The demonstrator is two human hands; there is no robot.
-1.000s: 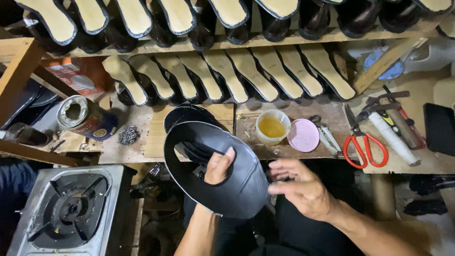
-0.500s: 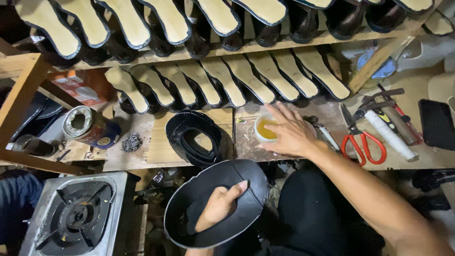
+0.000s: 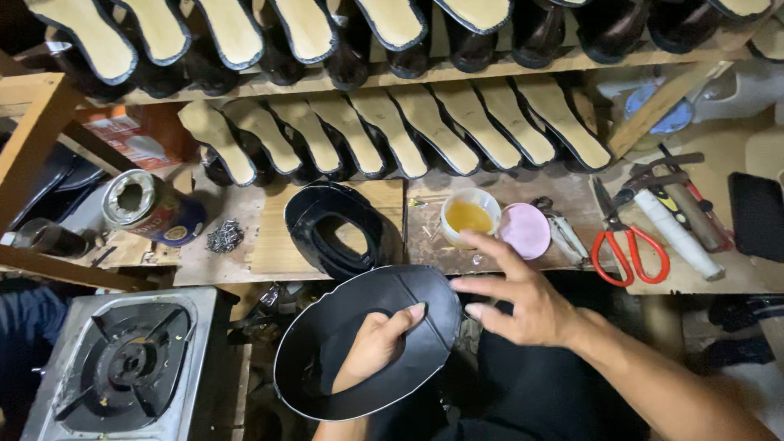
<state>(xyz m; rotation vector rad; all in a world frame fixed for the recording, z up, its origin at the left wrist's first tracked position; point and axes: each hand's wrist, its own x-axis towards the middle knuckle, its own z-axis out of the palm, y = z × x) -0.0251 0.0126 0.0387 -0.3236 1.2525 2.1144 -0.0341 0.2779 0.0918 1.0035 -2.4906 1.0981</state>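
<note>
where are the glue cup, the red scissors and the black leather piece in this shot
glue cup (image 3: 469, 216), head view, on the yellow liquid inside the white cup
red scissors (image 3: 618, 253), head view, on the left red handle loop
black leather piece (image 3: 433, 327), head view, on its bare right part beside the left hand (image 3: 371, 349)

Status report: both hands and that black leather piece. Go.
Left hand holds black leather piece from inside. Right hand open, fingertips beside its edge. Glue cup just beyond; nothing between.

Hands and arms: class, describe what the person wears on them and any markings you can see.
Both the left hand and right hand are bare: no gloves, rings, watch or visible markings. The forearms are uncovered too, with no sleeves in view. The fingers have short nails.
</note>
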